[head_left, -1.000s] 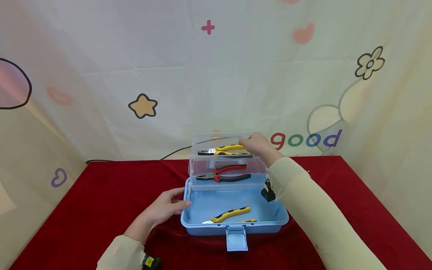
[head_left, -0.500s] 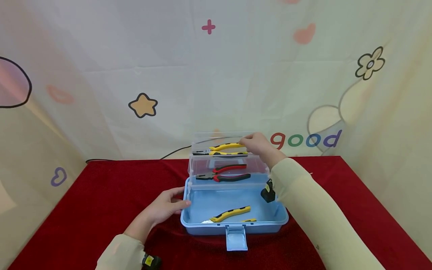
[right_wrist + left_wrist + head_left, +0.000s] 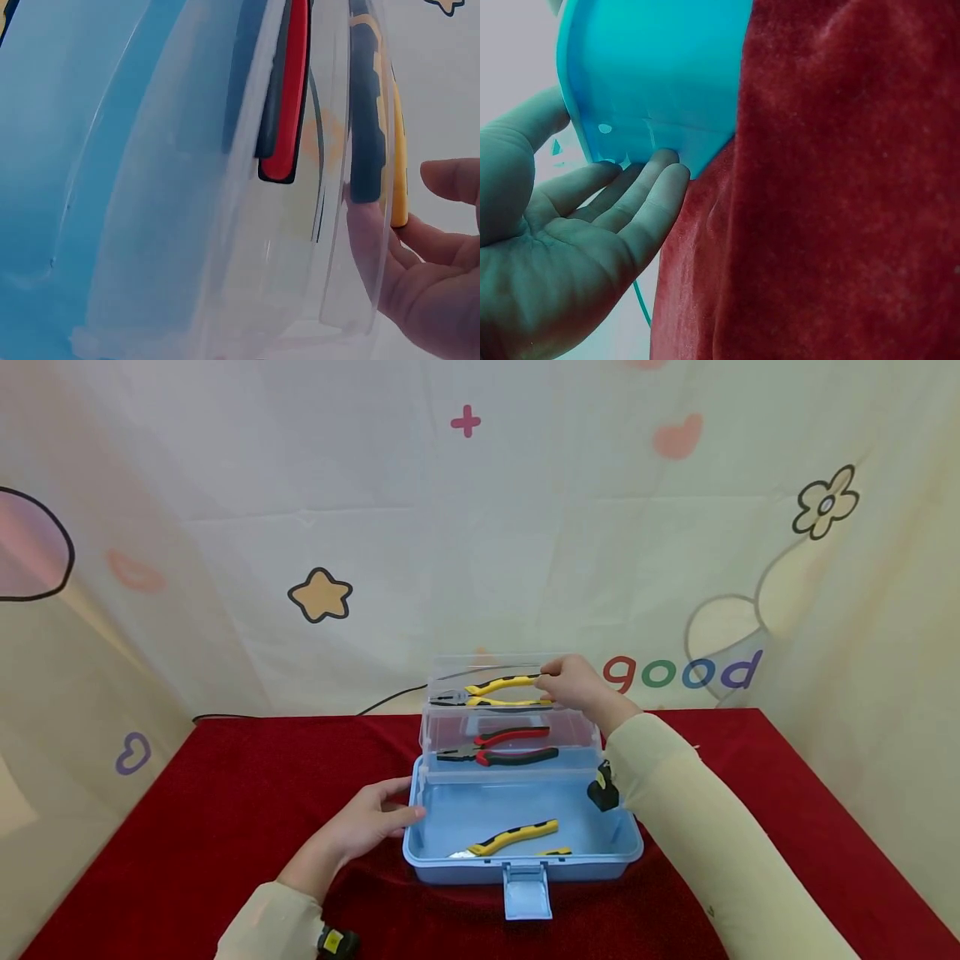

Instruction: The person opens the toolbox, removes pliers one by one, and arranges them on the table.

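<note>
R hand had just eased off the yellow pliers: compared w/ 1 s earlier, pliers sat slightly further L in the clear upper tray, and the fingers had spread. Prob. means pliers were about placed, release underway. Pliers lay flat-ish along tray, head to L, handle ends to R, right at the fingers. R wrist cam: thumb clear of the yellow handle, visible gap; other fingers loosely bent at/under the handle ends, one apparently touching; no firm hold seen. L hand steadied the L end of the blue toolbox, thumb over rim, fingers agst. outer wall, slightly bent; unchanged vs. earlier. Red-black pliers lay one level below the yellow pair; yellow-handled tool in box bottom, near front wall, apart from both hands.
</note>
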Tool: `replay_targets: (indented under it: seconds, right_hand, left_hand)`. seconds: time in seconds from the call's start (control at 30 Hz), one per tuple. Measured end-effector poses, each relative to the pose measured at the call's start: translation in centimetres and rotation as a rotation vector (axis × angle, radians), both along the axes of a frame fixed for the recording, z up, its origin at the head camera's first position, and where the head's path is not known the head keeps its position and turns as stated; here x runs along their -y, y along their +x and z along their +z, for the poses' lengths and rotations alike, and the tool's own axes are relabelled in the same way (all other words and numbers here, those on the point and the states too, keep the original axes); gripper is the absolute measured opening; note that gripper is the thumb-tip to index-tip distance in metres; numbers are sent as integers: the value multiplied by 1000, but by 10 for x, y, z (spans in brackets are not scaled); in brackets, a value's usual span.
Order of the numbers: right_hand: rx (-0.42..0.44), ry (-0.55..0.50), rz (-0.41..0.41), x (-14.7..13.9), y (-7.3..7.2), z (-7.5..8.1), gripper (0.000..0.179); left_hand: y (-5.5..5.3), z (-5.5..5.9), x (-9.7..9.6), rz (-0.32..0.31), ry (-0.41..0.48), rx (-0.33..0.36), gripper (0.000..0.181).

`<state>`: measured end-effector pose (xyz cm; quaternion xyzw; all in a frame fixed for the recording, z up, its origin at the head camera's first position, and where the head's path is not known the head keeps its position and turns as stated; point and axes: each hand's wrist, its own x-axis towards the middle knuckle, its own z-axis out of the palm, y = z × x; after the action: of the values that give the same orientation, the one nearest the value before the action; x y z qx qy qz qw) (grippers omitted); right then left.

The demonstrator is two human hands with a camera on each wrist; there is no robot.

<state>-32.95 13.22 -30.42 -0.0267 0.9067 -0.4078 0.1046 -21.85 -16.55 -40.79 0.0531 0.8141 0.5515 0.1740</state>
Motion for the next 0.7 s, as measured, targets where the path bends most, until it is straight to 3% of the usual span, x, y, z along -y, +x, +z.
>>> replay_targets:
  seconds: [0.2,0.43,0.57,0.7]
  right_hand:
    - [-31,134,70,0,-1,2,38]
    - [-41,176,72,3,-2,-1,36]
    - [-54,172,40,4,-2,-3,41]
    - [-38,144,15,4,-2,-3,60]
  left_hand:
    - [1,-1,0,10,-5,1,64]
    - [3,0,0,4,-13,-2,65]
    - [3,0,0,6,-15,-12,65]
    - [3,1,1,-17,2,-27,65]
